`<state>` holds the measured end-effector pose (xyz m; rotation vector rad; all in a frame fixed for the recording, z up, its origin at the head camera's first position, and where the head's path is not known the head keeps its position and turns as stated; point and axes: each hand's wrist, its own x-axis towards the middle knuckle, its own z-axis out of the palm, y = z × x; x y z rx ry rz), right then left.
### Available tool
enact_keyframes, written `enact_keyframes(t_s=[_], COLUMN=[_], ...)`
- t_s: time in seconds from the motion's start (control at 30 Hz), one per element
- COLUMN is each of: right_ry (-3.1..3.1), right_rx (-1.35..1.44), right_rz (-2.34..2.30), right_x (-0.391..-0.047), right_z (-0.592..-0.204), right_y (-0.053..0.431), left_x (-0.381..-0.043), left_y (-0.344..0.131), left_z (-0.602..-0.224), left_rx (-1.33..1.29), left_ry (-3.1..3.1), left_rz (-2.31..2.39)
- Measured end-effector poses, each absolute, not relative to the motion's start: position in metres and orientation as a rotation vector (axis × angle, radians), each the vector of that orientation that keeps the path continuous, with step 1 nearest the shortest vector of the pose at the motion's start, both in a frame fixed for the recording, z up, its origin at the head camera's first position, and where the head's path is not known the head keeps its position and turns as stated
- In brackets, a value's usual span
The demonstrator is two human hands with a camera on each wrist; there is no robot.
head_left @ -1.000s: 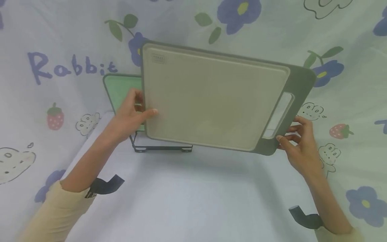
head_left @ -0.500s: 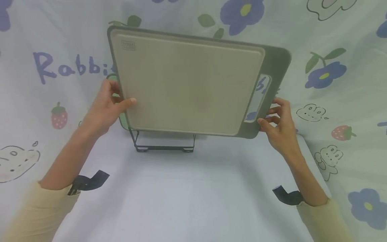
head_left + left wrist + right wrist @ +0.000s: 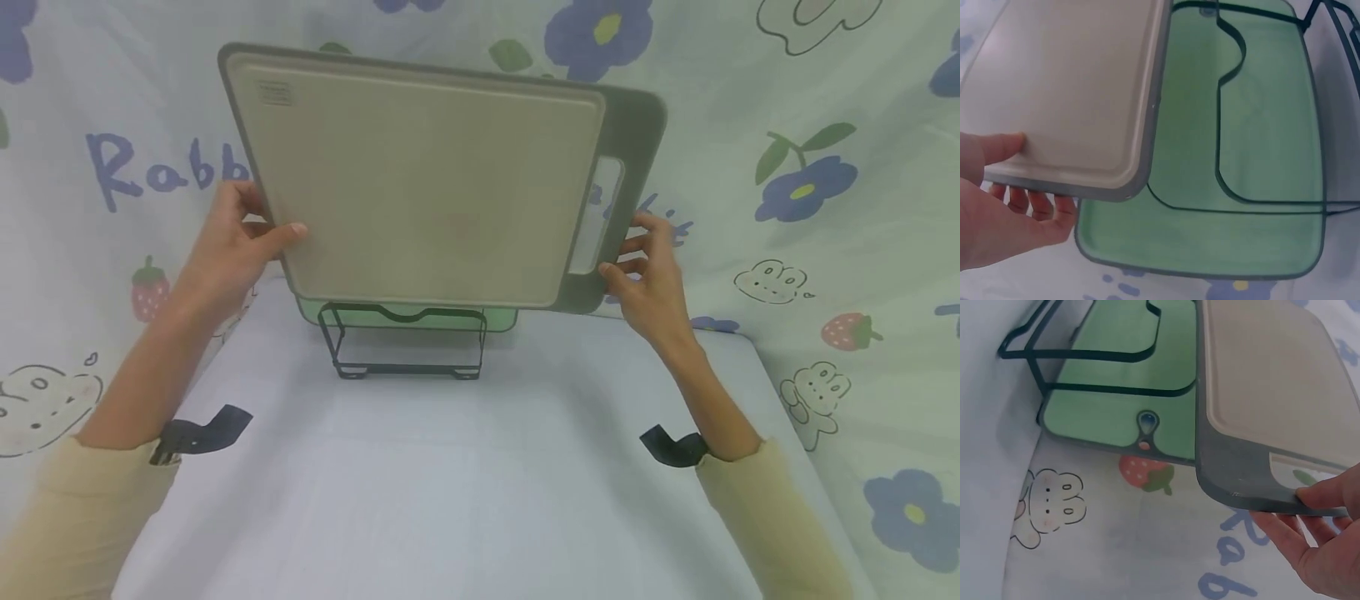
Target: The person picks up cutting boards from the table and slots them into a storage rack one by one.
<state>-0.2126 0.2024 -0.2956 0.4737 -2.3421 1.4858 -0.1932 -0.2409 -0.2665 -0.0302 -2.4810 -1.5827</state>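
A beige cutting board [image 3: 435,183] with a grey rim and a slotted handle end is held up, slightly tilted, above the table. My left hand [image 3: 236,237] grips its left edge, thumb on the beige face and fingers behind. On the right, my right hand [image 3: 648,275] pinches the grey handle end beside the slot. Below and behind the board stands a black wire rack [image 3: 408,367]. A green cutting board [image 3: 1272,137] rests upright in the rack; in the head view the beige board hides most of it. The right wrist view shows a small hole near the green board's corner.
The rack stands on a white table [image 3: 465,483] near its far edge. Behind hangs a white cloth [image 3: 750,150] printed with flowers, strawberries, rabbits and lettering. Dark straps [image 3: 202,433] sit on both wrists.
Both hands have carried the beige board left and upward, over the rack. The rack's top bar and the green board's lower edge now show beneath it.
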Motion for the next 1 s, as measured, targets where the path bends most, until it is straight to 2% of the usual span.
enact_keyframes(t_s=[0.57, 1.0], right_ry=[-2.327, -2.329], right_rx=[0.480, 0.477], right_rz=[1.428, 1.409], right_x=[-0.240, -0.246], right_z=[-0.320, -0.338], right_y=[0.178, 0.165], left_x=[-0.210, -0.217], left_y=[-0.261, -0.277], left_z=[-0.287, -0.305], left_rx=[-0.032, -0.057], left_ry=[-2.438, -2.461], left_rz=[-1.583, -1.533])
